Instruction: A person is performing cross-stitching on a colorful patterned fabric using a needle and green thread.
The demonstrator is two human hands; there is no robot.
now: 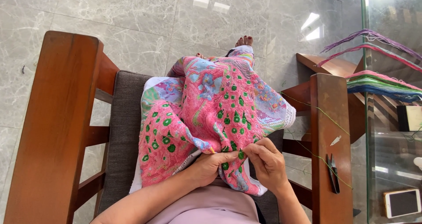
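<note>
A large embroidered cloth (211, 110), mostly pink with green dots and blue patches, lies draped over my lap and legs. My left hand (211, 164) grips a fold of the cloth at its near edge. My right hand (266, 160) pinches the cloth beside it, fingertips together at a green spot; a needle between them is too small to tell. A green thread (323, 114) runs from the cloth over the right armrest.
I sit in a wooden armchair (61, 118) with a grey cushion. Small black scissors (332, 173) and a white needle threader (336, 140) lie on the right armrest. A glass table (395, 162) at right holds coloured thread skeins (378, 81) and a phone (402, 203). Marble floor ahead.
</note>
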